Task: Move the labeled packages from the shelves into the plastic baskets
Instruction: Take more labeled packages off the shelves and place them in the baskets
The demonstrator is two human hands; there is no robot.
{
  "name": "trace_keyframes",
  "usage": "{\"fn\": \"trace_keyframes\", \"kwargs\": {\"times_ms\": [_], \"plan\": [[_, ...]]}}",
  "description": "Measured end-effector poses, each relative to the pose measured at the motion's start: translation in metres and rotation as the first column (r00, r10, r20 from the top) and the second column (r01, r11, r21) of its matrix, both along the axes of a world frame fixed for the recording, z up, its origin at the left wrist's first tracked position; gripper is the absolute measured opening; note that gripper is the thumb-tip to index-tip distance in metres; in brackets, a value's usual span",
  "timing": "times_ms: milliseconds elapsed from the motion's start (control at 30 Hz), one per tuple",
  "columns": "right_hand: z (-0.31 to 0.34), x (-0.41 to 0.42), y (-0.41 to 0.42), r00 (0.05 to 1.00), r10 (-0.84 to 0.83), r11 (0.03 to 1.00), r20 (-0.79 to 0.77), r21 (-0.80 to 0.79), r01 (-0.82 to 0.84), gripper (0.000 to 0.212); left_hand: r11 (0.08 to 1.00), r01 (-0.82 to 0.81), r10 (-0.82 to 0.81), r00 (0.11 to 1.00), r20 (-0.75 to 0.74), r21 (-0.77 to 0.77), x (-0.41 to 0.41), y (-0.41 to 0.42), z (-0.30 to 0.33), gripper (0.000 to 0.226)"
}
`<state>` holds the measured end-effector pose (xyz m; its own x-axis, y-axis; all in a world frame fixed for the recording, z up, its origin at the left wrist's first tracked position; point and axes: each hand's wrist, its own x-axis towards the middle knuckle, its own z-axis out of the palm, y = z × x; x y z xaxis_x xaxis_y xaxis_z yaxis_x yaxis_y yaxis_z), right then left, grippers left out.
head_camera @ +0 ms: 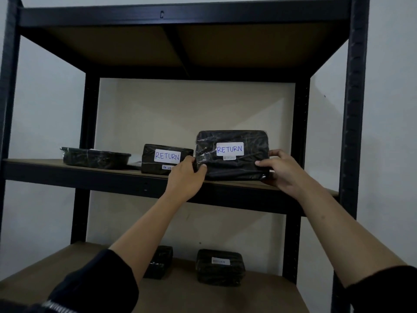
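Nearest, two dark sleeves rise from the bottom of the view, bare forearms reaching up toward the middle shelf (304, 187). Below them, on the lower shelf (56, 263), two dark wrapped packages wait, the right one (220, 267) with a small white label, the left one (158, 262) partly hidden behind the forearm.

At the middle shelf's front edge the left hand (186, 177) and right hand (283, 171) clamp the ends of the large RETURN package (232, 154), fingers wrapped round its sides, thumbs on its face. It stands upright, the label facing out, probably so it can be read and drawn straight forward. Its base sits at the shelf lip, so little sliding is needed.

Just beside it on the left stands a smaller RETURN package (167, 158), close to the left hand's knuckles; a careless pull might nudge it. Farther left lies a flat black tray (94, 157). Overhead there is ample open room beneath the top shelf (180, 16). No baskets are in sight.
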<state>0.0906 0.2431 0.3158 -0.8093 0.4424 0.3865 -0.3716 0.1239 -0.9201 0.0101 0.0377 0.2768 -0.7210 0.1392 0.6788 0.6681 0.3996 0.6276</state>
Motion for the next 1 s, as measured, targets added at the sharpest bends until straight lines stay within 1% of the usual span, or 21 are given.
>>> {"fn": "trace_keyframes", "kwargs": {"times_ms": [100, 167, 200, 233, 300, 367, 400, 433, 467, 500, 600, 700, 733, 900, 967, 1000], "plan": [[0.002, 0.001, -0.006, 0.999, -0.007, 1.0, -0.047, -0.013, 0.006, 0.031, 0.998, 0.031, -0.032, 0.999, 0.015, 0.048, 0.003, 0.0, 0.002, 0.034], [0.003, 0.005, -0.011, 0.996, -0.01, 1.0, -0.088, -0.027, 0.008, 0.042, 0.986, 0.109, -0.113, 0.993, 0.02, 0.124, 0.013, -0.001, 0.002, 0.031], [0.001, 0.01, -0.013, 0.994, -0.016, 0.999, -0.111, -0.041, 0.012, 0.045, 0.969, 0.175, -0.182, 0.983, 0.028, 0.177, 0.019, -0.001, -0.001, 0.029], [-0.001, 0.016, -0.016, 0.991, -0.027, 0.998, -0.128, -0.056, 0.02, 0.042, 0.936, 0.25, -0.268, 0.963, 0.038, 0.247, 0.025, -0.001, -0.005, 0.027], [-0.008, 0.032, -0.018, 0.991, -0.042, 0.997, -0.129, -0.075, 0.032, 0.036, 0.845, 0.36, -0.407, 0.913, 0.038, 0.396, 0.039, -0.002, -0.02, 0.022], [-0.019, 0.053, -0.018, 0.992, -0.065, 0.993, -0.112, -0.108, 0.053, 0.036, 0.804, 0.377, -0.423, 0.906, -0.003, 0.46, 0.048, -0.003, -0.044, 0.023], [-0.027, 0.065, -0.016, 0.991, -0.078, 0.99, -0.105, -0.122, 0.065, 0.036, 0.79, 0.38, -0.433, 0.901, -0.001, 0.482, 0.051, -0.002, -0.057, 0.026], [-0.036, 0.077, -0.014, 0.991, -0.093, 0.988, -0.095, -0.134, 0.08, 0.033, 0.774, 0.389, -0.465, 0.885, 0.032, 0.5, 0.053, -0.001, -0.071, 0.03], [-0.047, 0.088, -0.013, 0.991, -0.106, 0.985, -0.083, -0.147, 0.093, 0.029, 0.754, 0.411, -0.521, 0.849, 0.087, 0.512, 0.057, 0.0, -0.085, 0.034], [-0.058, 0.1, -0.012, 0.991, -0.119, 0.981, -0.067, -0.162, 0.107, 0.025, 0.731, 0.442, -0.589, 0.793, 0.154, 0.519, 0.062, 0.003, -0.099, 0.037], [-0.098, 0.131, -0.009, 0.984, -0.176, 0.963, -0.02, -0.211, 0.168, 0.022, 0.638, 0.519, -0.755, 0.567, 0.329, 0.569, 0.086, 0.013, -0.138, 0.04], [-0.143, 0.162, -0.002, 0.966, -0.251, 0.938, 0.056, -0.234, 0.257, 0.02, 0.53, 0.565, -0.847, 0.382, 0.369, 0.632, 0.115, 0.027, -0.177, 0.043], [-0.158, 0.173, 0.001, 0.959, -0.273, 0.927, 0.081, -0.246, 0.285, 0.021, 0.506, 0.587, -0.862, 0.335, 0.38, 0.631, 0.123, 0.033, -0.189, 0.044], [-0.233, 0.231, 0.029, 0.901, -0.386, 0.831, 0.199, -0.349, 0.434, 0.027, 0.481, 0.69, -0.829, 0.155, 0.538, 0.541, 0.163, 0.071, -0.245, 0.044], [-0.261, 0.253, 0.045, 0.874, -0.415, 0.789, 0.254, -0.378, 0.484, 0.026, 0.472, 0.719, -0.799, 0.105, 0.592, 0.51, 0.177, 0.091, -0.266, 0.043], [-0.274, 0.263, 0.054, 0.861, -0.426, 0.766, 0.28, -0.394, 0.507, 0.025, 0.486, 0.722, -0.773, 0.092, 0.627, 0.493, 0.184, 0.104, -0.278, 0.041]]}}
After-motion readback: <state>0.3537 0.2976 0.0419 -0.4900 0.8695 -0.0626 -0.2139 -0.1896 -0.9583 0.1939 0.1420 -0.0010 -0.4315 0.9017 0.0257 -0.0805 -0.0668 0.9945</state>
